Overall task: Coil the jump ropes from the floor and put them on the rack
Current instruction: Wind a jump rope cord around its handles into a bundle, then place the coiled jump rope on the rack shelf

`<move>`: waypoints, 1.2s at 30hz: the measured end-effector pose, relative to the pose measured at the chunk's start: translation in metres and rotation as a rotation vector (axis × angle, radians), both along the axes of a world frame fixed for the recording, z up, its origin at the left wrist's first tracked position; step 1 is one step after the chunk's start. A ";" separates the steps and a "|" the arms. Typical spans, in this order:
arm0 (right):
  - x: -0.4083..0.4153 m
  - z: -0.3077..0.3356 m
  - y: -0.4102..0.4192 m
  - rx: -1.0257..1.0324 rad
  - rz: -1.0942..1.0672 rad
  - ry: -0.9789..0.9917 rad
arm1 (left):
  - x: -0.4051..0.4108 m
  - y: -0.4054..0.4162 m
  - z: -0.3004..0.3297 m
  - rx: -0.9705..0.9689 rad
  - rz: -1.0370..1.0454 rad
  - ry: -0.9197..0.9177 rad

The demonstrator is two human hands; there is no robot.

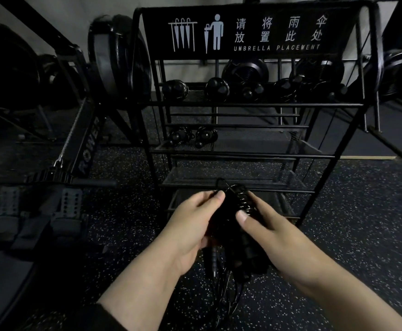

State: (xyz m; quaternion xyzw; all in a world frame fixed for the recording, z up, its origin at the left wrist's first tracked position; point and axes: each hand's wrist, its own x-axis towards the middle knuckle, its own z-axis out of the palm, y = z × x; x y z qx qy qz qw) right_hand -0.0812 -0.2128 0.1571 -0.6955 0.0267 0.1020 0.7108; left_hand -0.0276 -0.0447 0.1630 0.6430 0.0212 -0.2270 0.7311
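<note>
A black jump rope (233,211) is bunched between both hands in front of the rack, its thin cord wound in tight turns around the handles. My left hand (192,220) grips the bundle from the left, thumb tip on top. From the right, my right hand (264,223) holds it with the thumb pressed on the coils. Handle ends and loose cord loops (221,278) hang below my hands toward the floor. The black metal rack (254,105), with an "UMBRELLA PLACEMENT" sign, stands just beyond, and coiled ropes (192,136) lie on its shelves.
A rowing machine (75,149) stands to the left, with weight plates (116,58) leaning behind it. More coiled black gear (245,77) fills the rack's top shelf. Speckled rubber floor (362,223) spreads on all sides, with a grey mat (352,130) at back right.
</note>
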 end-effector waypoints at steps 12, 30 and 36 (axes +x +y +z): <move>0.005 -0.010 0.001 0.246 -0.119 0.166 | 0.008 -0.003 0.003 0.014 0.077 -0.019; 0.114 0.007 -0.014 0.142 -0.412 0.106 | 0.125 0.019 -0.011 0.201 0.197 -0.149; 0.229 0.020 -0.030 -0.031 -0.455 0.066 | 0.162 0.029 -0.024 0.200 0.241 -0.186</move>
